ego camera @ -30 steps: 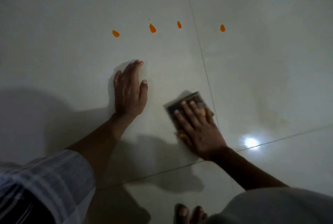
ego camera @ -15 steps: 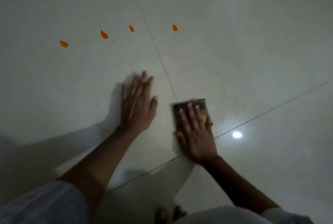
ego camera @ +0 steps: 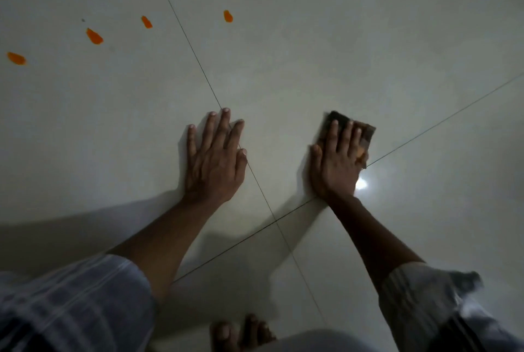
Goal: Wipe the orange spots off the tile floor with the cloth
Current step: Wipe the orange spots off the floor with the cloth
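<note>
Right hand (ego camera: 336,161) flat, fingers extended, pressing cloth (ego camera: 365,132) beside grout line (ego camera: 442,123); left hand (ego camera: 214,161) flat, released; orange spots (ego camera: 94,36) well apart, bare tile floor (ego camera: 312,54) between.

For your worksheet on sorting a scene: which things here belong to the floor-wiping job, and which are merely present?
Part of the job:
- cloth, pressed flat under the right hand
- four orange spots
- tile floor

Merely present:
- left hand, flat on the floor, empty
- toes
- light reflection
</note>
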